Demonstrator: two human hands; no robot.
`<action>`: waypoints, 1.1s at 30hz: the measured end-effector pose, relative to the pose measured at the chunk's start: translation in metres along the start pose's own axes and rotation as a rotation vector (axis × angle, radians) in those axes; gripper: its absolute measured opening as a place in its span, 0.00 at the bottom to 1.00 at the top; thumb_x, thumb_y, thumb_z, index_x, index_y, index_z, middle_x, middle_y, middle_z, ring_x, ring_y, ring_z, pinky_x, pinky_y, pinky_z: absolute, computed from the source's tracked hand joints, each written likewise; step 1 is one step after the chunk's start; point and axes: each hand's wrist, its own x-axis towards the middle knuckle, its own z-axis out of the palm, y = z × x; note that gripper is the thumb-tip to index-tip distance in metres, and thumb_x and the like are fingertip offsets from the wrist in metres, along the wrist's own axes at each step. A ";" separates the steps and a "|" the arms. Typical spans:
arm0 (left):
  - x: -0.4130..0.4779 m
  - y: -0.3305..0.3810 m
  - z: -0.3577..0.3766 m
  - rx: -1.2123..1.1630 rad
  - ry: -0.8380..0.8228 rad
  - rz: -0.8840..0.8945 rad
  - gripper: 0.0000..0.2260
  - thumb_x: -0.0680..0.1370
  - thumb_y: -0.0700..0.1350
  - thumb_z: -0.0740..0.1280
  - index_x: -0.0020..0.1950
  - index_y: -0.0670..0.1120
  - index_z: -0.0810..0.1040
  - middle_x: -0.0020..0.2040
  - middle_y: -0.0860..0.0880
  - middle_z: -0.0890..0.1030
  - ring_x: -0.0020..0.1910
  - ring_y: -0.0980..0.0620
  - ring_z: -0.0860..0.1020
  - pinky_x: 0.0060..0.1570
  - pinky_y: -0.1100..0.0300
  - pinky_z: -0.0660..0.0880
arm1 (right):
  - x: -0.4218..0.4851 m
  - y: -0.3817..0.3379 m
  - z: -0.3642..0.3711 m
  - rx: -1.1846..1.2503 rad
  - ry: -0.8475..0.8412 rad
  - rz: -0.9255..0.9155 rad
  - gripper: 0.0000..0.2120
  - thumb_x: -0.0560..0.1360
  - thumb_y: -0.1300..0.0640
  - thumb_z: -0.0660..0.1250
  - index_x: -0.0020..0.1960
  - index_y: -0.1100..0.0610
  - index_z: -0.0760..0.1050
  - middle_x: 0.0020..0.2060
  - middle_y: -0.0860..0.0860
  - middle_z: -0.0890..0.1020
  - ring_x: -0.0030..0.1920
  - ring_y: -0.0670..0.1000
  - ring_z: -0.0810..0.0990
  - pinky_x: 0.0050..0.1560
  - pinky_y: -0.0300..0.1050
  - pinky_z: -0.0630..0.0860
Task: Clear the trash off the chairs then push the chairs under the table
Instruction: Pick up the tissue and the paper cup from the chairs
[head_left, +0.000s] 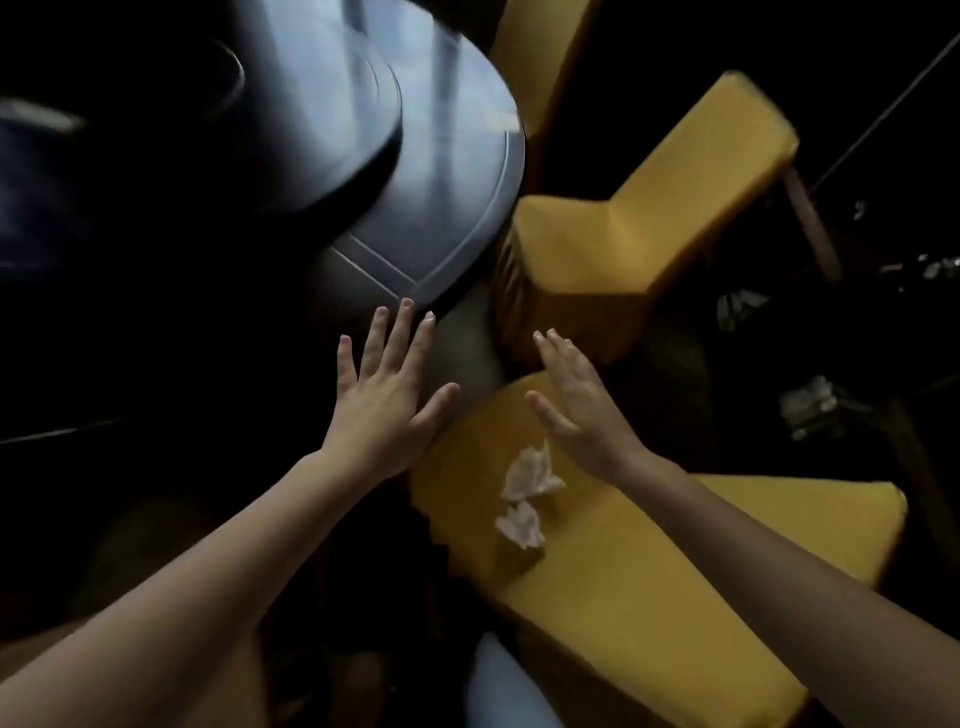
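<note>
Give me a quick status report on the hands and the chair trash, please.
Left hand and right hand open, holding nothing. Two crumpled tissues on nearest yellow chair, untouched. Chair not under the table. Nothing blocking the tissues.

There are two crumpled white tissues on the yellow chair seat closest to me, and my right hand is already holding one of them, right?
Not quite. The head view shows two crumpled white tissues lying on the nearest yellow padded chair seat, but the right hand is open and empty, hovering beyond them. The left hand is open too, fingers spread.
</note>
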 end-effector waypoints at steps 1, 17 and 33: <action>0.000 0.000 0.014 0.022 -0.041 -0.023 0.32 0.78 0.60 0.53 0.77 0.52 0.41 0.77 0.53 0.37 0.74 0.53 0.33 0.71 0.46 0.33 | -0.001 0.010 0.006 0.020 0.004 0.035 0.29 0.81 0.49 0.58 0.77 0.49 0.49 0.77 0.48 0.50 0.77 0.47 0.44 0.75 0.48 0.47; -0.018 -0.009 0.290 -0.352 -0.615 -0.589 0.29 0.80 0.55 0.58 0.77 0.49 0.51 0.78 0.49 0.52 0.76 0.51 0.51 0.73 0.55 0.52 | 0.002 0.223 0.171 0.238 -0.176 0.592 0.26 0.78 0.52 0.63 0.75 0.52 0.61 0.73 0.51 0.64 0.72 0.51 0.62 0.69 0.50 0.64; 0.005 -0.006 0.423 -0.666 -0.620 -1.103 0.27 0.76 0.51 0.67 0.71 0.45 0.63 0.70 0.44 0.68 0.64 0.43 0.71 0.62 0.45 0.72 | 0.039 0.325 0.256 0.448 -0.105 0.876 0.26 0.75 0.58 0.68 0.71 0.57 0.65 0.67 0.58 0.65 0.63 0.51 0.69 0.57 0.32 0.62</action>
